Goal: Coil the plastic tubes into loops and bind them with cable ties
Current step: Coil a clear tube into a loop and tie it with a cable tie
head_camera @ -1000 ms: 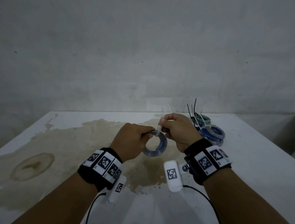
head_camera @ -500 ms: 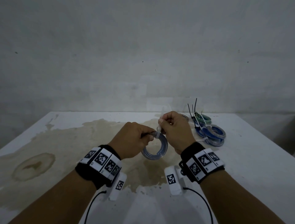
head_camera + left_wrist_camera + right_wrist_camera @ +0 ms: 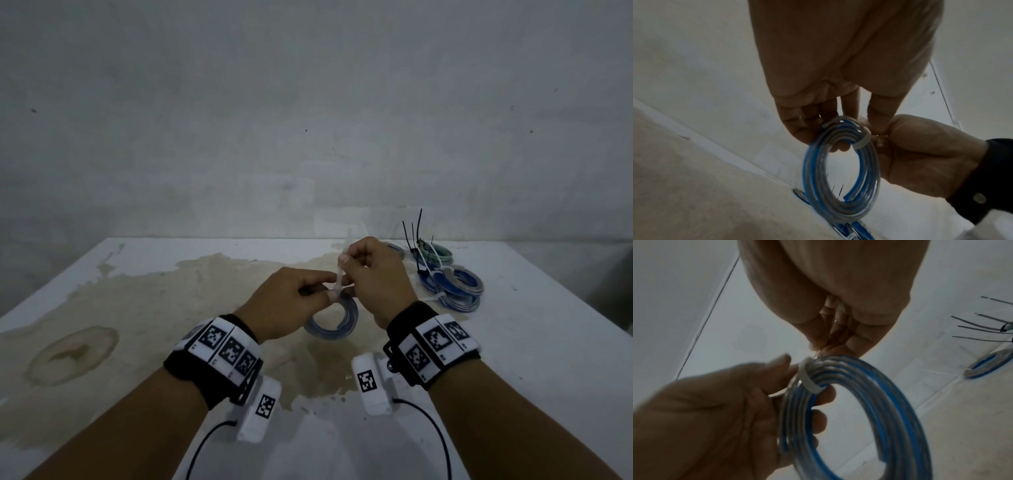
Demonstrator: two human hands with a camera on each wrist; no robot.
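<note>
The left hand [image 3: 287, 305] pinches the top of the coiled tube [image 3: 334, 323], fingers curled through the loop. Directly above that pinch, the right hand [image 3: 373, 277] grips the white cable tie [image 3: 808, 381], whose band wraps the coil just beside the left fingertips [image 3: 824, 394]. Bound coils [image 3: 454, 284] lie on the table [image 3: 137, 308], right of the grip.

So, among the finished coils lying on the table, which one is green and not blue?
The green coil, farthest back in the pile, beside the upright black cable ties. The coils in front of it are blue and grey.
</note>
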